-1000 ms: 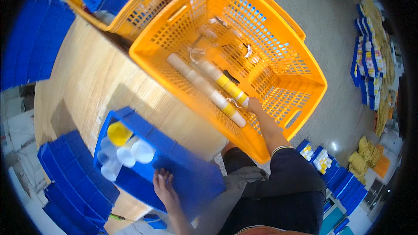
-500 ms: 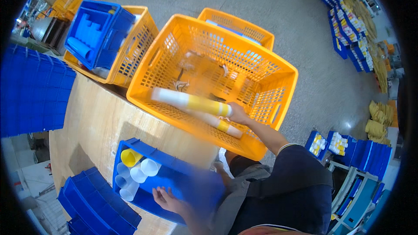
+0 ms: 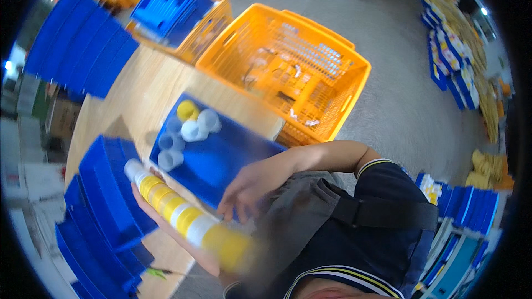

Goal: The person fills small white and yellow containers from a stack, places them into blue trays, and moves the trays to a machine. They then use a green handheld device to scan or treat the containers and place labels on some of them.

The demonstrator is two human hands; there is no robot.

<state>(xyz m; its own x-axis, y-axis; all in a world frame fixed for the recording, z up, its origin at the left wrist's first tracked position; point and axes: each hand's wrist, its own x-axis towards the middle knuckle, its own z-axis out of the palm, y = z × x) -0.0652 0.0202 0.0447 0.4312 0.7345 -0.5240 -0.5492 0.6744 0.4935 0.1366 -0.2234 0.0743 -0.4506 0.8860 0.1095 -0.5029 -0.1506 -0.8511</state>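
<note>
A long stack of nested yellow and white plastic cups (image 3: 180, 217) slants across the lower left, its near end blurred. My left hand (image 3: 176, 238) is wrapped along the underside of that stack and supports it. To its right, my right hand (image 3: 252, 185) hangs over the near side of a blue bin (image 3: 205, 158); its fingers are apart and bent, with nothing in them. Inside the bin's left end are several white cups (image 3: 194, 131) and a yellow cup (image 3: 188, 111).
Beyond the wooden table (image 3: 130, 97) stands an orange crate (image 3: 354, 86) with scraps on its bottom. Blue bins are stacked at left (image 3: 83, 41) and lower left (image 3: 105, 188). A blue bin (image 3: 172, 8) sits in another orange crate (image 3: 213, 27). Loaded blue bins (image 3: 451, 69) line the far right.
The right hand has come back from the orange crate, where it held a cup stack, to the blue bin. My left hand, empty before, now holds a stack. The view has shifted.
</note>
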